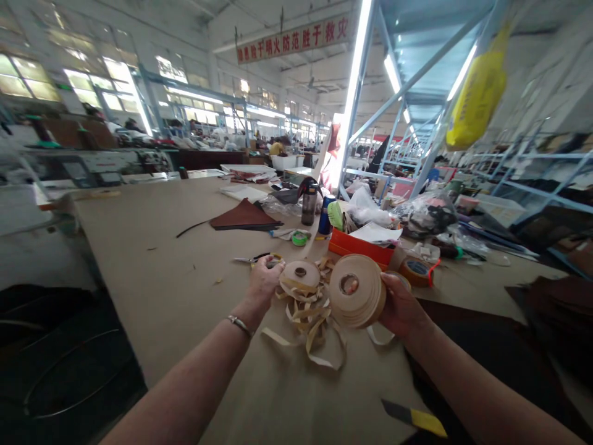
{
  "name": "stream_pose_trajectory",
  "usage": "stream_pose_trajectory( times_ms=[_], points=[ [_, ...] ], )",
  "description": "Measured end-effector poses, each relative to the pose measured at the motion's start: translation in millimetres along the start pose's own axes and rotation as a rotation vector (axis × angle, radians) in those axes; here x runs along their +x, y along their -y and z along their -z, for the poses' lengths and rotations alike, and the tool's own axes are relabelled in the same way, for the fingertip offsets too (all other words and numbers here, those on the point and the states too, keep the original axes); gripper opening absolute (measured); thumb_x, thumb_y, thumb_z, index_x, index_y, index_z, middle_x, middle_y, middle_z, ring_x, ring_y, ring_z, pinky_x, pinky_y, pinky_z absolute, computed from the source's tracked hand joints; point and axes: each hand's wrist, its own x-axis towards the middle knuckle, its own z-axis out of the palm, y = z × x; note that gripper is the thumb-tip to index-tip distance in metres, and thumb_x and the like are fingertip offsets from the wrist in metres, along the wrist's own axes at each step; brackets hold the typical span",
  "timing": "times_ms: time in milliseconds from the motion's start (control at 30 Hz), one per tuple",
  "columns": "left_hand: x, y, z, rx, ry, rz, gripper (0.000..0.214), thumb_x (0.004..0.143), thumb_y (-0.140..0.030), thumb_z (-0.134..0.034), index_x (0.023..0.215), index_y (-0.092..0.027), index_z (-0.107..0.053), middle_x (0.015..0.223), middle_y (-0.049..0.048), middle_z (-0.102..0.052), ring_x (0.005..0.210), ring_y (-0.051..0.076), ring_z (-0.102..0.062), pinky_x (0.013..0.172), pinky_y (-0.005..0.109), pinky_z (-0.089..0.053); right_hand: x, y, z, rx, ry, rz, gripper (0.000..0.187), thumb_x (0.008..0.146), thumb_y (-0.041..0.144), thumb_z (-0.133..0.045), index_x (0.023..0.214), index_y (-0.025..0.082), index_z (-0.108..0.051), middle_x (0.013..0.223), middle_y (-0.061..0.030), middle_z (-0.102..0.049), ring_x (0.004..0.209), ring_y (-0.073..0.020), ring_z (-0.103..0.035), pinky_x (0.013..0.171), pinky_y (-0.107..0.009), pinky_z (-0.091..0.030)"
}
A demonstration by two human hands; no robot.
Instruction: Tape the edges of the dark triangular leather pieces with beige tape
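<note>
Beige tape filled my right grip (402, 307): a thick roll of tape (357, 292) stood on edge, with my fingers closed around its outer side and its core hole facing me. I judged it light but dense, its wound layers firm enough to hold by the rim, while any free end would be soft and curl easily. My left grip (264, 282) was curled shut, fingers pressed together, and I could not tell whether they pinched anything. Just right of it, between my two grips, sat a smaller tape roll (300, 275). Loose tape strips (306, 327) lay tangled on the desk (152, 296) beneath and between my grips, limp and light-looking. Scissors (250, 260) lay just beyond my left grip. Beyond my right grip, an orange box (361, 247) held white paper (375, 232), and a tape roll with a blue core (417, 272) lay to its right. Farther beyond my left grip stood a dark bottle (309, 204), near a green tape roll (300, 238). Below my right grip lay a yellow-handled knife (428, 423).
</note>
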Motion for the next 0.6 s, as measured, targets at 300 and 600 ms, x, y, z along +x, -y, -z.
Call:
stream_pose_trajectory(
  times_ms=[300, 600],
  points=[
    [-206.9, -17.8, 54.1, 0.283, 0.486, -0.435, 0.020, 0.072, -0.026, -0.071, 0.093, -0.024, -0.071, 0.102, 0.0068, -0.070, 0.102, 0.024, -0.060, 0.096, 0.035, -0.046, -116.0, -45.5, -35.0, 0.087, 0.034, -0.070, 0.035, 0.073, 0.046, -0.061, 0.096, 0.020, -0.067, 0.095, -0.0074, -0.072, 0.101, -0.0297, -0.063, 0.088, -0.044, -0.050],
    [-304.7, 24.8, 116.7, 0.498, 0.545, -0.273, 0.073, 0.064, -0.030, -0.079, 0.131, -0.020, -0.051, 0.131, 0.0152, -0.055, 0.125, 0.034, -0.046, 0.108, 0.052, -0.035, -212.7, -106.4, -74.3, 0.112, 0.064, -0.140, 0.039, 0.077, 0.035, -0.070, 0.113, 0.024, -0.057, 0.095, -0.0023, -0.069, 0.079, -0.0172, -0.066, 0.072, -0.028, -0.052]
  ],
)
